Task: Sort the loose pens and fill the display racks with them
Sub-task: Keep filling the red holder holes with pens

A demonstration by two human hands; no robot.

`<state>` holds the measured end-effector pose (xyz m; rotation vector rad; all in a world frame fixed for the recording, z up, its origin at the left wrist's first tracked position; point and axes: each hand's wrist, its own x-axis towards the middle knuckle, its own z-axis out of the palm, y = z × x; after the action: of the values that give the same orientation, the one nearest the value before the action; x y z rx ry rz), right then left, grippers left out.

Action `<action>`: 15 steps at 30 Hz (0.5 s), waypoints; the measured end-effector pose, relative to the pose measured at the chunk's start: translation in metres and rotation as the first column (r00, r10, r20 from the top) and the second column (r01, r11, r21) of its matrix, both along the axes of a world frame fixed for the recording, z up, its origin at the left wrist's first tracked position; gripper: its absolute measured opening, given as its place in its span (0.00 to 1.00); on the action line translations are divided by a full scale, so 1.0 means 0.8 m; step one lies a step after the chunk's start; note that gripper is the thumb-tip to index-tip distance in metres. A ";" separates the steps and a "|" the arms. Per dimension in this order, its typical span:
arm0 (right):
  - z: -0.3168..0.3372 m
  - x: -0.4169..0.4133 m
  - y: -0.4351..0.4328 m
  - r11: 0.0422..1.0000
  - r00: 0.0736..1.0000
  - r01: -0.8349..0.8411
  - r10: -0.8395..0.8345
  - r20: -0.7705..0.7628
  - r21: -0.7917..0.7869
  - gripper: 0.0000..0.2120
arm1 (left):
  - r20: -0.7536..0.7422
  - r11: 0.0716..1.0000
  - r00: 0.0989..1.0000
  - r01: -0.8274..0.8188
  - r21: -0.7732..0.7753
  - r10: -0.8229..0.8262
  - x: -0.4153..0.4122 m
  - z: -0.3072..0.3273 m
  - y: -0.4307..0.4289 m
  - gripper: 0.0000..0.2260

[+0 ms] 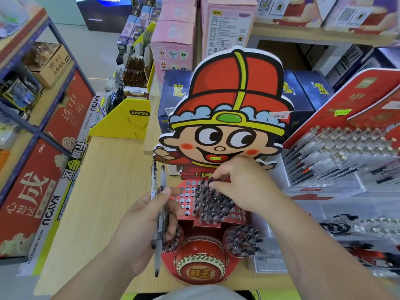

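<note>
At 7 o'clock, my left grip (147, 217) is curled round a small bundle of slim, clear-barrelled, black-ink plastic pens (159, 215), clip ends up. At centre, my right grip (238, 182) pinches the dark top of a racked pen (211, 180) standing in the red cardboard cartoon-figure display rack (184, 201) on the pale wooden surface (97, 191). I judge the pens light, stiff and smooth-sided, so liable to slip; best pinched near the top.
</note>
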<state>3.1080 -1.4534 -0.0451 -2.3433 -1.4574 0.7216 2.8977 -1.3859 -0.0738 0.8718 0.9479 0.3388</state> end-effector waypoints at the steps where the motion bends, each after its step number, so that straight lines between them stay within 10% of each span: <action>1: 0.000 0.000 0.001 1.000 1.000 -0.002 0.002 -0.001 -0.004 0.06 | -0.001 1.000 1.000 -0.001 -0.002 0.001 0.000 0.000 0.000 0.15; 10: 0.013 0.007 -0.017 0.984 0.997 0.079 -0.076 -0.028 0.160 0.10 | 0.121 0.996 0.992 0.038 -0.079 -0.029 -0.005 0.005 -0.001 0.19; 15: 0.037 0.002 -0.050 0.859 0.930 0.312 -0.190 -0.315 0.406 0.07 | 0.241 0.987 0.970 0.054 -0.154 -0.016 -0.002 0.015 -0.012 0.16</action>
<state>3.1099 -1.4934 -0.0154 -1.9408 -1.0366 0.5287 2.8960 -1.3954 -0.0618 0.6829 0.7242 0.3248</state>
